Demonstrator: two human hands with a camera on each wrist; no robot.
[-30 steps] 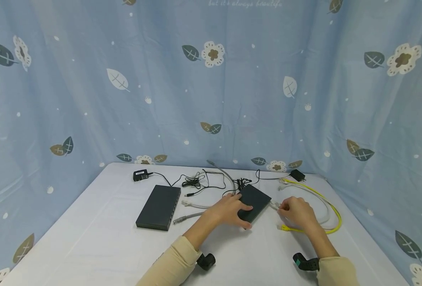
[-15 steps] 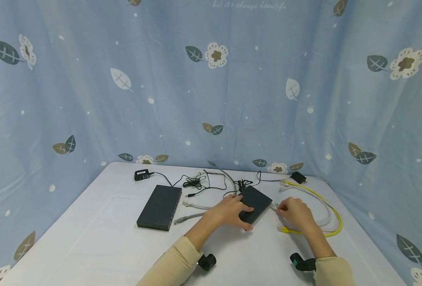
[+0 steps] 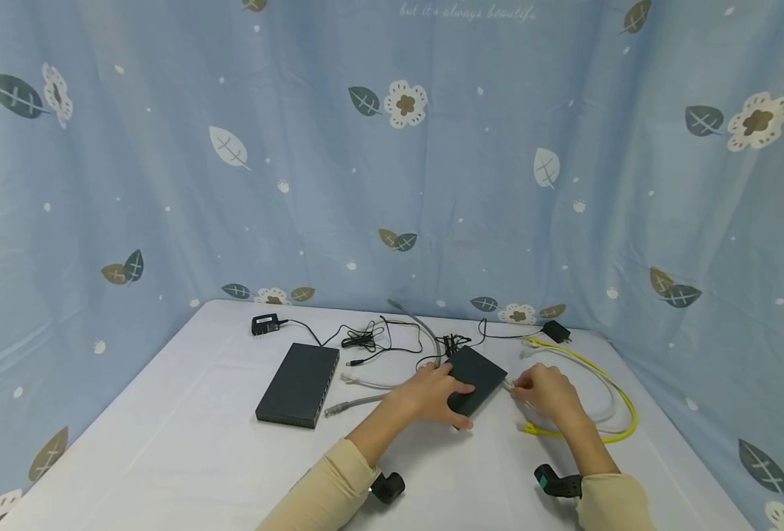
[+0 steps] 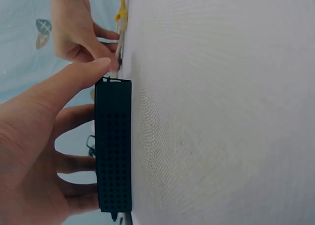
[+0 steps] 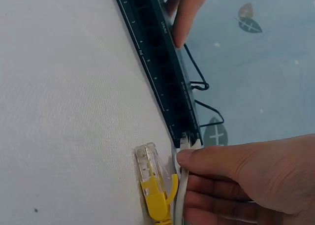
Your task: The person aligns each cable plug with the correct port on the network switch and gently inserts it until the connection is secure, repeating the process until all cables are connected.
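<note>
My left hand [image 3: 425, 397] rests spread on a dark network switch [image 3: 476, 377] lying angled on the table. Its fingers press the top, and the thumb reaches the near corner, by the port edge in the left wrist view. To the right, my right hand [image 3: 551, 392] pinches a white Ethernet cable [image 5: 181, 185] just behind its plug. In the right wrist view the clear plug [image 5: 184, 138] is at the end port of the switch; how deep it sits cannot be told. A yellow cable's plug [image 5: 151, 180] lies beside the pinching fingers.
Another dark switch [image 3: 299, 385] lies to the left. Grey cable ends [image 3: 348, 405] stick out between the switches. Two black power adapters [image 3: 265, 324] with bundled cords lie at the back. A yellow cable [image 3: 630, 405] curves at the right. A patterned curtain [image 3: 312, 184] hangs behind the table.
My right hand has shifted slightly left, bringing the cable's plug closer to the port edge of the switch. The left hand keeps its place on the switch; the view has drifted slightly.
</note>
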